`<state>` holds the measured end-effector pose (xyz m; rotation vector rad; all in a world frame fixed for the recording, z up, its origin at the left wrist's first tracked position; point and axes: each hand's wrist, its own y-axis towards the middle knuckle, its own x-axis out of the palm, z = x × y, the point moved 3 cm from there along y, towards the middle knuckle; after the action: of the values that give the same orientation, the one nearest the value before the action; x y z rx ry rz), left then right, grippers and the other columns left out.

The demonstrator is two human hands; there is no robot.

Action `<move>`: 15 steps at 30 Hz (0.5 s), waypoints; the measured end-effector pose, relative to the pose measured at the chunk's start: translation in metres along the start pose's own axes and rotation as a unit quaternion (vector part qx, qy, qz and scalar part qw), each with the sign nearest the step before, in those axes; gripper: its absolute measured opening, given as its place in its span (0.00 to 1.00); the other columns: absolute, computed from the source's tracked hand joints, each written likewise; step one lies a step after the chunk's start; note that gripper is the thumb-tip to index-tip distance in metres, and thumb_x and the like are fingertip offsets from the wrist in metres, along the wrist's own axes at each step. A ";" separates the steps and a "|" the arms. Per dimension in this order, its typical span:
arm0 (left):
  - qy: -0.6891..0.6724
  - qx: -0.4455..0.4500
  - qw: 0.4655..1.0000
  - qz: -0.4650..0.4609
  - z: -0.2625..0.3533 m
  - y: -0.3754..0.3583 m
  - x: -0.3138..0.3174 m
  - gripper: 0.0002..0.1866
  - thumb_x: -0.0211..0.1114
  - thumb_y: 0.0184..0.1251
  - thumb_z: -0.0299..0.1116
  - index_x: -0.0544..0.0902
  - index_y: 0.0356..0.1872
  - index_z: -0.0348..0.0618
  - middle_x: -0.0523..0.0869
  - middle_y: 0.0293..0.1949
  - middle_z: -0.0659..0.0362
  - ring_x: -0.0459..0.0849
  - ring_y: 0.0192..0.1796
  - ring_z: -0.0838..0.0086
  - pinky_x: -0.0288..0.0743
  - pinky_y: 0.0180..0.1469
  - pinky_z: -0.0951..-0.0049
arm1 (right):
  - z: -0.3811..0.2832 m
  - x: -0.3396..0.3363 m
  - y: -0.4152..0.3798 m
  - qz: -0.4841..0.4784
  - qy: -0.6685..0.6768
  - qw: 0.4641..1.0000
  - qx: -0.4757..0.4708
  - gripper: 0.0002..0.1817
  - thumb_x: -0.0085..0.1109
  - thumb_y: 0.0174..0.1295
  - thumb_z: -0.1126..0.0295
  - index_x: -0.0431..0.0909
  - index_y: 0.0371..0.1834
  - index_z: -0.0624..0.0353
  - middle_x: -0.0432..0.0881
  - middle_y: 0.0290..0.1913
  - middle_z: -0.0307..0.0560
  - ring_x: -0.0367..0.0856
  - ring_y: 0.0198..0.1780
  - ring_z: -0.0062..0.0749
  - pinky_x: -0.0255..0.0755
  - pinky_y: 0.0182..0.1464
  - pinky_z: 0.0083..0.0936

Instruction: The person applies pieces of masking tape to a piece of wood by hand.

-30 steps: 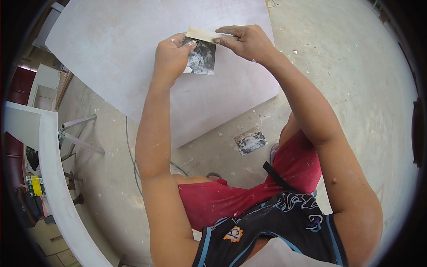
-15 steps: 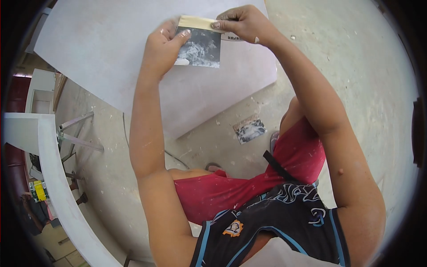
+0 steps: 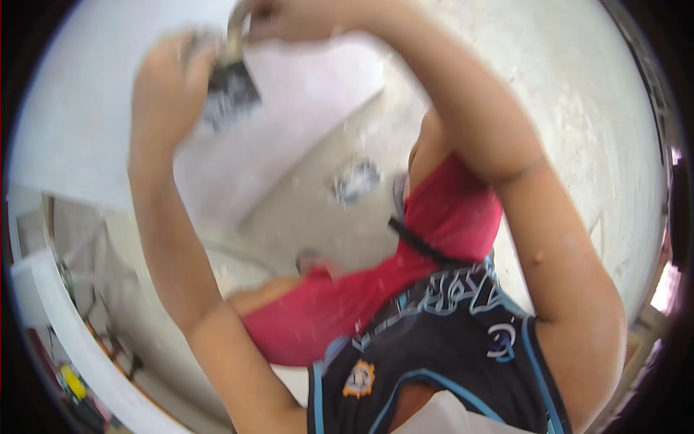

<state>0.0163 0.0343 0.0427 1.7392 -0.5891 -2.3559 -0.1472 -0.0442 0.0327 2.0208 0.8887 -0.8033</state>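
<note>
A sheet of black sandpaper [image 3: 235, 92], smeared with white dust, hangs over the large pale board at the top left. My left hand [image 3: 172, 83] is closed on it, thumb on its dark face. My right hand [image 3: 300, 18] is closed at its upper end, where a narrow beige strip shows between the two hands. The fingertips of both hands are blurred by motion, and part of my right hand touches the frame's top edge.
The pale board [image 3: 289, 101] slants across the upper left. A second black-and-white smeared sheet [image 3: 356, 182] lies on the dusty floor [image 3: 289, 231] near my foot. At the lower left stands a white curved-looking panel [image 3: 79, 354], with metal legs [image 3: 90, 249] behind it.
My view has shifted, so the board and floor sheet appear further left. Both hands have moved up and left in view; the sandpaper is now tilted, its beige strip narrower and turned.
</note>
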 end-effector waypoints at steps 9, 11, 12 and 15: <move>-0.017 0.041 0.998 -0.043 0.007 -0.007 0.022 0.08 0.61 0.65 0.29 0.82 0.39 0.35 0.81 0.31 0.52 0.80 0.36 0.63 0.71 0.42 0.68 | -0.009 0.009 -0.010 -0.082 -0.018 0.992 0.089 0.09 0.57 0.55 0.70 0.80 0.36 0.63 0.83 0.31 0.58 0.82 0.36 0.54 0.75 0.39 0.41; -0.311 -0.087 0.943 -0.084 -0.003 -0.009 0.022 0.07 0.59 0.69 0.30 0.80 0.37 0.36 0.79 0.31 0.62 0.76 0.37 0.76 0.67 0.43 0.75 | -0.009 0.007 -0.011 -0.102 0.023 0.990 0.092 0.09 0.56 0.56 0.71 0.79 0.37 0.64 0.83 0.32 0.59 0.82 0.37 0.54 0.75 0.40 0.41; -0.402 -0.121 0.902 -0.100 -0.004 -0.010 0.019 0.06 0.57 0.70 0.29 0.78 0.36 0.37 0.77 0.33 0.66 0.71 0.39 0.83 0.64 0.45 0.80 | -0.011 0.005 -0.013 -0.046 0.068 0.994 0.071 0.09 0.54 0.56 0.73 0.79 0.36 0.65 0.82 0.32 0.59 0.81 0.38 0.53 0.74 0.41 0.41; -0.522 -0.115 0.843 -0.053 -0.007 -0.008 0.019 0.05 0.57 0.69 0.28 0.78 0.36 0.38 0.77 0.34 0.65 0.72 0.40 0.82 0.63 0.49 0.81 | -0.017 0.006 -0.011 0.031 0.108 0.994 0.017 0.07 0.53 0.55 0.76 0.77 0.35 0.67 0.82 0.33 0.59 0.81 0.39 0.54 0.74 0.42 0.40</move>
<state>0.0175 0.0331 0.0209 0.2545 -0.2671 -3.1452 -0.1485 -0.0233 0.0320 2.1846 0.9314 -0.5770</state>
